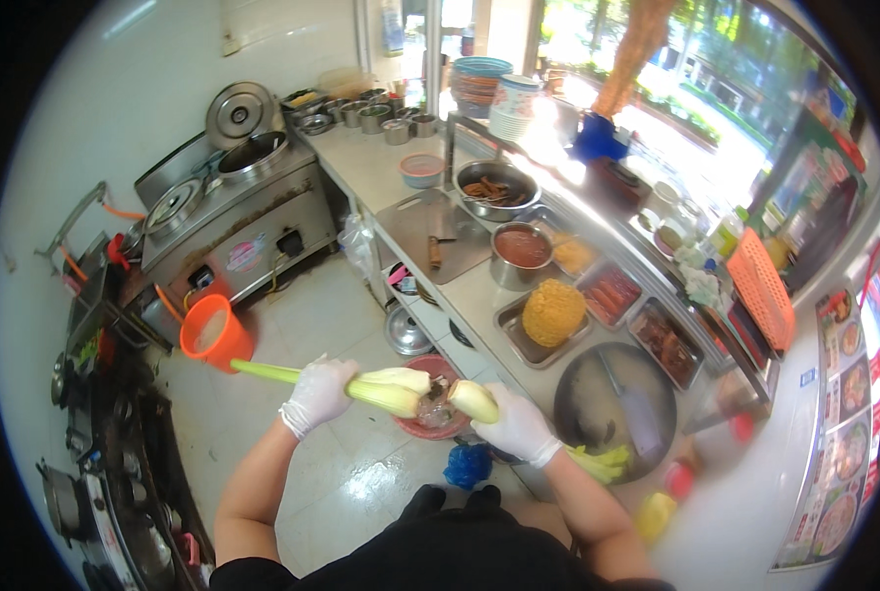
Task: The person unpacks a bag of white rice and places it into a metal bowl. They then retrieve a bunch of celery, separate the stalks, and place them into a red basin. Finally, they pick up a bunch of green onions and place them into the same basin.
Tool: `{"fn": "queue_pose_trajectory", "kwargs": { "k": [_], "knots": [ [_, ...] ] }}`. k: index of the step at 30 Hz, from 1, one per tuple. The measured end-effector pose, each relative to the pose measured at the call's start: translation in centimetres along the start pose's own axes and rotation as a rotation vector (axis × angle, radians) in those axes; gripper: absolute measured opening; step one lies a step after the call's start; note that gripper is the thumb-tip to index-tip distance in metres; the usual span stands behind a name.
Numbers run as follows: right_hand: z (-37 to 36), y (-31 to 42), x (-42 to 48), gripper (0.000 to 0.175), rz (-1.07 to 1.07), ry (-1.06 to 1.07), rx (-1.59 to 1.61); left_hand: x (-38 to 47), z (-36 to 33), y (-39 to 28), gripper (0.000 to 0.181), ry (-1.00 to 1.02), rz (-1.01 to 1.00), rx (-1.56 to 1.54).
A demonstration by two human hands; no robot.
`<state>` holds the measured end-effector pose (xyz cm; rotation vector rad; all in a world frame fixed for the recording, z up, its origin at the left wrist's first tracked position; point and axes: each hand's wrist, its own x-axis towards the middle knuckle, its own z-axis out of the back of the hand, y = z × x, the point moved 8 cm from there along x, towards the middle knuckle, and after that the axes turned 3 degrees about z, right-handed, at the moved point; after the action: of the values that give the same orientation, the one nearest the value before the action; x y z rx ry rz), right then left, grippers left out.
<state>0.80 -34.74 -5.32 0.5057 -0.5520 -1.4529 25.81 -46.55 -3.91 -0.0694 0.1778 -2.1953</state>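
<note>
White gloves cover both of my hands. My left hand grips celery stalks, with their thin green ends sticking out to the left and their pale, thick ends to the right. In my right hand is a short, pale celery base, apart from the stalks by a small gap. Both pieces are in the air above a red basin on the tiled floor, which contains scraps and something clear like plastic. The fingers under the celery are partly hidden.
To the right, a counter bears a round cutting board with a cleaver and celery leaves. Trays of food and a pot of red sauce stand beyond. An orange bucket and a blue plastic bag are on the floor.
</note>
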Motion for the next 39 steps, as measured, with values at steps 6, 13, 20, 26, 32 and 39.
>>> {"fn": "queue_pose_trajectory", "kwargs": {
  "k": [6,13,20,26,32,39],
  "knots": [
    [2.2,-4.3,-0.3,0.05,-0.164,-0.659,0.645,2.1,-5.2,-7.8,0.032,0.119,0.203,-1.39],
    [2.3,-4.1,-0.3,0.049,-0.003,-0.719,1.249,3.8,-6.5,-18.9,0.042,-0.074,-0.111,-1.346],
    [5.0,-2.3,-3.3,0.059,-0.021,-0.703,0.495,4.2,-8.5,-19.4,0.03,0.346,-0.03,-1.48],
    [6.3,-2.8,-3.4,0.066,0.056,-0.528,0.913,5.1,-6.3,-19.1,0.031,0.35,-0.141,-1.229],
    [7.1,-5.4,-5.6,0.07,-0.091,-0.107,0.505,6.5,-1.8,-14.8,0.029,0.101,-0.359,-0.313],
    [4.9,-5.0,-4.2,0.055,0.012,-0.052,1.567,7.0,-6.4,-14.5,0.022,0.375,-0.12,-1.439]
  ]
}}
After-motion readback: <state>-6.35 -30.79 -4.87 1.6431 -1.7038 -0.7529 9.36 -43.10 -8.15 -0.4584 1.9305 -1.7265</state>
